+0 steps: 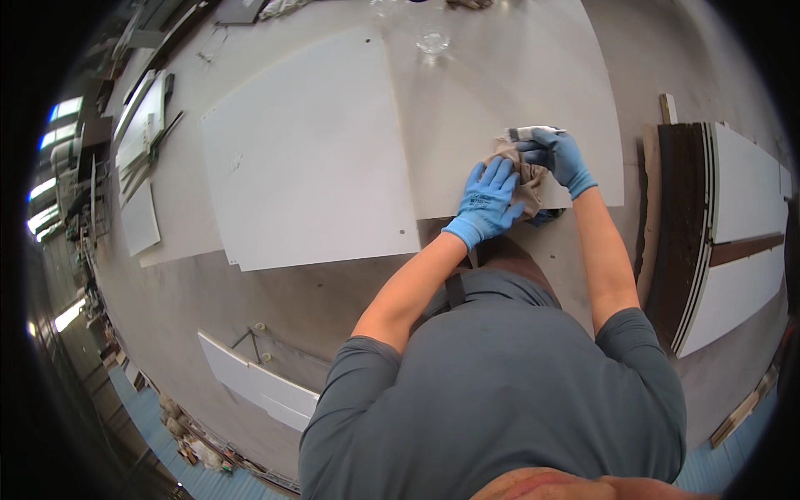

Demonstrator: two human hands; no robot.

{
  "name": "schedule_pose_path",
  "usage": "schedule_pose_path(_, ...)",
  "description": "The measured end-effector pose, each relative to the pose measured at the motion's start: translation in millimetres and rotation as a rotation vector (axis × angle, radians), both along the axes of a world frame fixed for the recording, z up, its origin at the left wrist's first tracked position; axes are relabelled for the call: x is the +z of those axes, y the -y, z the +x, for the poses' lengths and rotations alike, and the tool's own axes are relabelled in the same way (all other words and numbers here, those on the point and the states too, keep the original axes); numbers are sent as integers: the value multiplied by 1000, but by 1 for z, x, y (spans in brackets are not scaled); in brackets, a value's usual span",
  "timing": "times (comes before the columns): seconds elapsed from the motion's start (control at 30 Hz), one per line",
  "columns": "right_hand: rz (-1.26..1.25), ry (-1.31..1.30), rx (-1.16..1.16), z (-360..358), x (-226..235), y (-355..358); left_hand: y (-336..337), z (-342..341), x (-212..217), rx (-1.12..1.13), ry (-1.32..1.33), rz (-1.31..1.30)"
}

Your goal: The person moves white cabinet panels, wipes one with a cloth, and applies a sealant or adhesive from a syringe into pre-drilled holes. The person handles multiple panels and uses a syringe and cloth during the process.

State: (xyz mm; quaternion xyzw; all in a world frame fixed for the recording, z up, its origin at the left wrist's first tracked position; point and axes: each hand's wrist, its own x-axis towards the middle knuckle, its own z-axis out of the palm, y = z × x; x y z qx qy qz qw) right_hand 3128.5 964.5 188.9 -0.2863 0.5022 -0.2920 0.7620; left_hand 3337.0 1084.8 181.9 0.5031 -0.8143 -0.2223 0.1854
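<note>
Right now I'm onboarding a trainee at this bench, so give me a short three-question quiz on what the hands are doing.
1. True or false: both hands wear blue gloves.
2. What does the left hand press on? A) cloth B) glass C) dark board
3. Fill in: the right hand grips a small ___ object at the cloth's top edge.

Key: 1 true. 2 A; the cloth lies on the pale panel; the glass stands far off. 3 white; what it is cannot be told.

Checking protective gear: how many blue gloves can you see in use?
2. The left hand, gloved, presses the beige cloth on the grey panel; the right hand, gloved, grips the cloth's far end. No others show.
</note>
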Motion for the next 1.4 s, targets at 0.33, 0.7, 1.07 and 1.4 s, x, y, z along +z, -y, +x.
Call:
schedule_pose_path(0.33, 129, -270, 270, 20, -16, -26, 26, 209, 7, 622, 29, -256)
schedule_pose_path(0.7, -41, -1846, 533, 114, 64, -34, 180, 561, 22, 807, 315, -495)
schedule_pose_path(1.07, -1179, -1004, 284, 475, 6, 14, 356, 736, 6, 759, 642, -377)
schedule_pose_path(1.4, -1295, -1057, 116, 518, -45, 37, 476, 820, -39, 763, 933, -241)
